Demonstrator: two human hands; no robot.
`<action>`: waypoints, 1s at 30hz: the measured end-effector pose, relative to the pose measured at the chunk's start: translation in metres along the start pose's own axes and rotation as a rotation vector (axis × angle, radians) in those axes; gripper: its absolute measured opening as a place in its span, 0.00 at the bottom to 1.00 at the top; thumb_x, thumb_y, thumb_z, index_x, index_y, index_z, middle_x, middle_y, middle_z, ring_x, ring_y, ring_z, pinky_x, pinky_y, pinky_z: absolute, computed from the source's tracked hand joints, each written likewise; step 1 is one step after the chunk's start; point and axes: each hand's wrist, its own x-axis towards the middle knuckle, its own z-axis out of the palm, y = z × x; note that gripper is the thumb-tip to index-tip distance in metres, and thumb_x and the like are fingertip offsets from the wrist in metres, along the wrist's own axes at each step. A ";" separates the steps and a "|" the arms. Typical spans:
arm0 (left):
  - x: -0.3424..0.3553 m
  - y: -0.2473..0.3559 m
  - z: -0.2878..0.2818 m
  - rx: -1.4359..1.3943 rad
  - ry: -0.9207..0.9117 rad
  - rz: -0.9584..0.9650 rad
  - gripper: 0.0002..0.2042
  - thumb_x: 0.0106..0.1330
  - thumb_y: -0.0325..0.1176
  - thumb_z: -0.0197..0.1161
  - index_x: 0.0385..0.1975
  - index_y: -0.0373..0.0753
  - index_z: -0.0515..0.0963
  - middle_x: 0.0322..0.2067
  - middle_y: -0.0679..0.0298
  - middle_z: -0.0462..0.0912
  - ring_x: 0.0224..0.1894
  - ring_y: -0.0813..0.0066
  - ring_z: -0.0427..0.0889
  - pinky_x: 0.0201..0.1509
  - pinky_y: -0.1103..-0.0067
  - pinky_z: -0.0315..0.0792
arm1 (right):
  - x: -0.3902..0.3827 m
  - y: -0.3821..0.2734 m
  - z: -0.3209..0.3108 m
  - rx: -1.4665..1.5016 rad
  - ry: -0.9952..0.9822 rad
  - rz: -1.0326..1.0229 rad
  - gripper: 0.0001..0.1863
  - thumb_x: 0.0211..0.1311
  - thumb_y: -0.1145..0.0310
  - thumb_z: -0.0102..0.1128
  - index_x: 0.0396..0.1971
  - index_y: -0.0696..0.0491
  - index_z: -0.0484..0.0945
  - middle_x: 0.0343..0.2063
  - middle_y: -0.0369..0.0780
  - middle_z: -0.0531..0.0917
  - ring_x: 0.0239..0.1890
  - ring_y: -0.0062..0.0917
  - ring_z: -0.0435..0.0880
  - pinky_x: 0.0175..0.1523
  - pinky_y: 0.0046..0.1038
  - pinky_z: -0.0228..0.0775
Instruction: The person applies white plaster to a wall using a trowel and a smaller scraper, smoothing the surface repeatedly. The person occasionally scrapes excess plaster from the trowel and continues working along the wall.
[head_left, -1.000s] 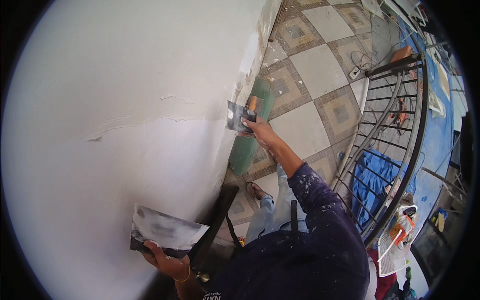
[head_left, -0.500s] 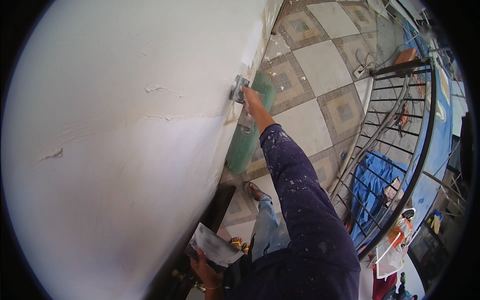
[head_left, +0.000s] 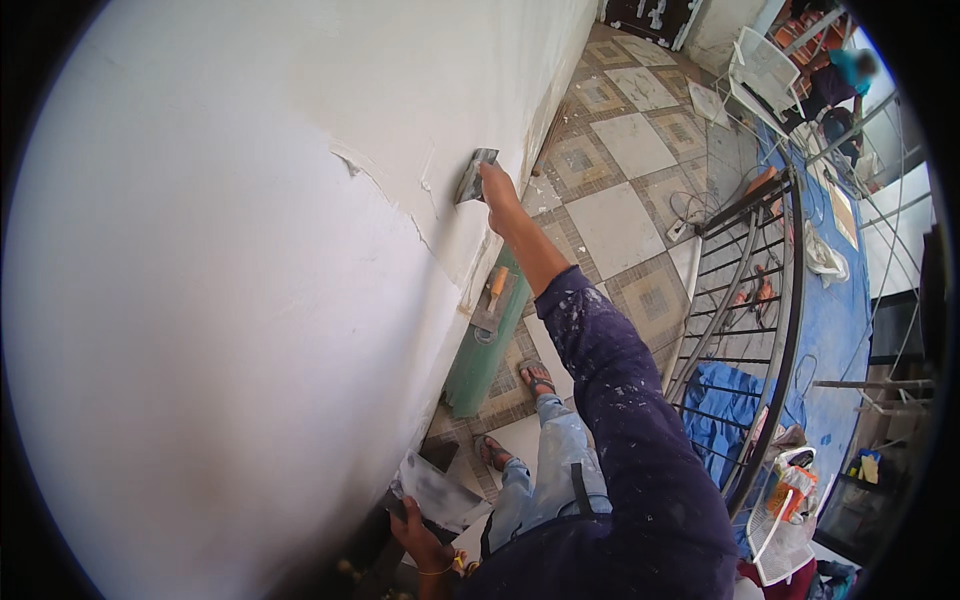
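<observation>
My right hand [head_left: 500,195], arm stretched far out, grips a putty knife [head_left: 476,175]; its broad grey-smeared blade lies against the white wall [head_left: 220,260]. Cracked, uneven ridges of coating mark the wall just left of the blade. Low at the near left, my left hand [head_left: 418,538] holds a flat metal plate [head_left: 445,495] smeared with pale putty, close beside the wall. A trowel with an orange handle [head_left: 498,282] rests on a long green object [head_left: 480,368] along the foot of the wall, below my right forearm.
Patterned floor tiles [head_left: 620,220] run alongside the wall. To the right stands a black metal railing [head_left: 792,290], with blue sheeting [head_left: 830,320] beyond it. A white chair [head_left: 762,70] and a co-worker [head_left: 840,85] are at the far right. A white rack [head_left: 782,545] sits near right.
My right hand and the putty knife have moved farther along the wall, past the green object. My view has shifted, bringing the co-worker and chair into sight. My left hand still holds the plate.
</observation>
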 end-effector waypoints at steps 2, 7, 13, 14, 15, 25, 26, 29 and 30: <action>-0.002 0.002 -0.004 -0.063 -0.009 -0.008 0.16 0.70 0.37 0.55 0.50 0.33 0.72 0.43 0.63 0.78 0.44 0.74 0.77 0.49 0.76 0.71 | -0.015 -0.046 0.013 0.048 -0.064 -0.035 0.21 0.67 0.59 0.43 0.52 0.59 0.67 0.45 0.41 0.74 0.48 0.26 0.69 0.58 0.34 0.58; -0.009 0.010 -0.010 -0.171 -0.028 -0.018 0.16 0.70 0.36 0.55 0.51 0.32 0.71 0.43 0.62 0.78 0.43 0.72 0.77 0.50 0.75 0.71 | -0.054 -0.158 0.052 0.010 0.020 -0.145 0.15 0.67 0.58 0.45 0.42 0.54 0.73 0.35 0.35 0.74 0.35 0.21 0.70 0.48 0.27 0.63; -0.012 0.018 -0.010 -0.236 -0.057 0.033 0.17 0.69 0.35 0.56 0.51 0.29 0.70 0.43 0.59 0.77 0.45 0.71 0.76 0.51 0.75 0.70 | -0.116 -0.285 0.094 -0.181 0.035 -0.318 0.21 0.69 0.55 0.43 0.44 0.60 0.70 0.35 0.37 0.73 0.36 0.24 0.68 0.45 0.29 0.64; -0.012 0.019 -0.008 -0.233 -0.086 0.068 0.17 0.69 0.35 0.56 0.51 0.29 0.71 0.43 0.59 0.77 0.45 0.71 0.76 0.51 0.75 0.70 | -0.129 -0.307 0.101 -0.224 0.040 -0.323 0.21 0.69 0.56 0.42 0.45 0.60 0.70 0.35 0.37 0.73 0.37 0.25 0.68 0.43 0.29 0.65; -0.012 0.020 -0.007 -0.219 -0.091 0.083 0.16 0.69 0.35 0.56 0.51 0.30 0.71 0.43 0.59 0.77 0.45 0.70 0.76 0.51 0.75 0.71 | -0.143 -0.328 0.107 -0.268 0.047 -0.326 0.21 0.69 0.56 0.42 0.46 0.61 0.69 0.35 0.38 0.73 0.37 0.25 0.68 0.41 0.29 0.66; 0.007 0.089 0.065 -0.718 -0.650 -0.386 0.19 0.71 0.39 0.53 0.55 0.32 0.67 0.46 0.59 0.77 0.47 0.69 0.78 0.54 0.72 0.72 | -0.255 -0.330 0.055 -0.717 -0.452 -1.102 0.21 0.69 0.67 0.44 0.61 0.53 0.66 0.48 0.47 0.77 0.45 0.33 0.79 0.50 0.33 0.72; 0.016 0.102 0.077 -0.523 -0.661 -0.259 0.20 0.72 0.43 0.50 0.57 0.35 0.67 0.50 0.60 0.76 0.49 0.69 0.78 0.55 0.72 0.73 | -0.269 -0.305 0.039 -0.658 -0.675 -1.306 0.22 0.71 0.67 0.44 0.63 0.47 0.65 0.50 0.43 0.77 0.46 0.33 0.78 0.53 0.33 0.70; 0.029 0.131 0.099 -1.085 -1.354 -0.576 0.23 0.73 0.48 0.44 0.61 0.40 0.65 0.55 0.62 0.74 0.55 0.69 0.75 0.58 0.73 0.72 | -0.306 -0.243 -0.013 -0.845 -1.132 -1.603 0.32 0.57 0.66 0.59 0.64 0.34 0.65 0.56 0.34 0.73 0.56 0.28 0.73 0.63 0.41 0.62; 0.029 0.136 0.102 -0.970 -1.181 -0.454 0.22 0.73 0.47 0.44 0.60 0.39 0.65 0.54 0.60 0.75 0.54 0.67 0.76 0.56 0.71 0.73 | -0.314 -0.221 -0.020 -0.821 -1.193 -1.566 0.35 0.54 0.67 0.60 0.64 0.32 0.65 0.58 0.33 0.71 0.58 0.28 0.70 0.63 0.41 0.62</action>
